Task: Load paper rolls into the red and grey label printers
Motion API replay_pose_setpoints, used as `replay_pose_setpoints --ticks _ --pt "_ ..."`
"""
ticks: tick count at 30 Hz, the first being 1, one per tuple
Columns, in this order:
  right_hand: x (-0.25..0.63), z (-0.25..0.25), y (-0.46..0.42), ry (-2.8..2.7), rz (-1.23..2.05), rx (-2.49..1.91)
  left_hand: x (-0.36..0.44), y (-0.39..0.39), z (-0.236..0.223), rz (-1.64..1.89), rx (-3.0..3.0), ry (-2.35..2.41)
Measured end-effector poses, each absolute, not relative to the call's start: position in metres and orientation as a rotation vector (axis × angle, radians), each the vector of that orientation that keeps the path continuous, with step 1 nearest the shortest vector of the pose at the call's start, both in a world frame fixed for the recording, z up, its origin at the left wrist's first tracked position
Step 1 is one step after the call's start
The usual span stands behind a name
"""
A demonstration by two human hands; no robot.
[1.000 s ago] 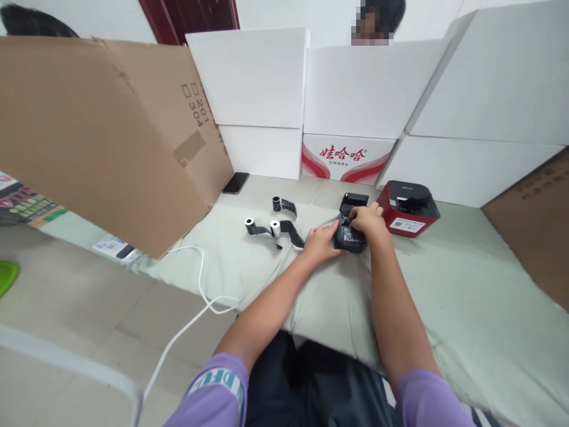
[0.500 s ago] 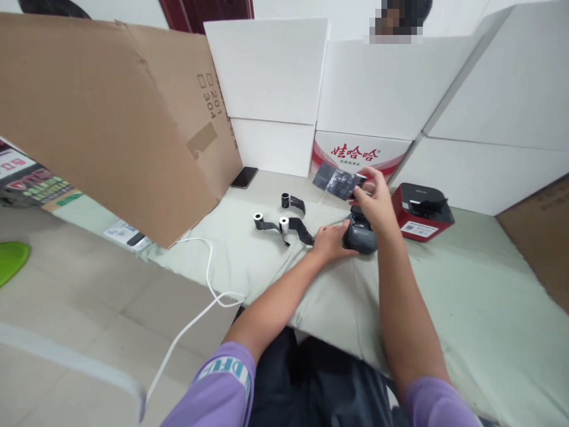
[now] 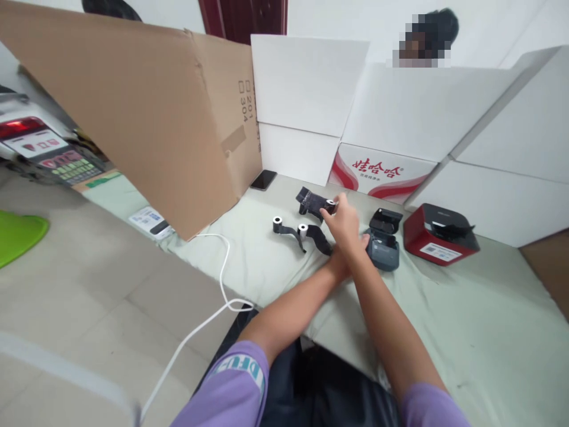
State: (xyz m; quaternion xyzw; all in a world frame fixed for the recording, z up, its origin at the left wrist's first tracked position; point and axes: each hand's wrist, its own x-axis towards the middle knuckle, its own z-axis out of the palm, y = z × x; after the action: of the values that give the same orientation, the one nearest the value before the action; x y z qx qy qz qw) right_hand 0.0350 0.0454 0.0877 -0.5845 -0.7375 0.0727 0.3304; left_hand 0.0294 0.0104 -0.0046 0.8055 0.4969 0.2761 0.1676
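Observation:
My right hand pinches a small paper roll whose dark printed strip stretches out to the left. Beneath that strip sits another dark roll, mostly covered. Two rolls with white cores, a left one and a nearer one, stand on the cloth with dark strips trailing right. At the left side of a small dark-grey printer, its lid up, is my left hand. My right wrist crosses over it and hides most of its fingers; a fingertip shows against the printer.
A red and black box-shaped device stands right of the printer. White boxes line the back, a large cardboard box the left. A phone lies by the boxes. A white cable hangs over the edge. A person is behind.
My right hand has carried the roll and its strip left and down, from above the printer to over the standing rolls. My left hand stays by the printer. The view has shifted.

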Motion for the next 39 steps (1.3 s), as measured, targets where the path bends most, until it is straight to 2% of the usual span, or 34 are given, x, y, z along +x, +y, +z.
replay_pose_setpoints --ticks 8,14,19,23,29,33,39 --pt "0.006 0.073 0.059 -2.269 0.247 -1.699 0.042 0.037 -0.030 0.655 2.335 1.362" --pt "0.020 0.091 0.064 -2.285 0.339 -1.703 0.035 0.030 -0.035 0.825 2.310 1.269" --pt "-0.002 0.109 0.041 -2.331 0.201 -1.304 0.036 0.024 -0.022 0.765 2.305 1.366" --pt "-0.039 0.091 0.016 -2.598 0.132 -0.937 0.036 0.014 -0.003 0.762 2.298 1.493" --pt "-0.050 0.065 0.017 -2.721 0.082 -0.932 0.032 0.006 0.004 0.744 2.340 1.503" --pt "-0.040 0.070 0.029 -2.524 0.445 -0.882 0.033 0.009 0.004 0.719 2.318 1.511" --pt "-0.008 0.110 0.034 -1.675 1.511 -0.685 0.030 0.013 -0.003 0.718 2.273 1.401"
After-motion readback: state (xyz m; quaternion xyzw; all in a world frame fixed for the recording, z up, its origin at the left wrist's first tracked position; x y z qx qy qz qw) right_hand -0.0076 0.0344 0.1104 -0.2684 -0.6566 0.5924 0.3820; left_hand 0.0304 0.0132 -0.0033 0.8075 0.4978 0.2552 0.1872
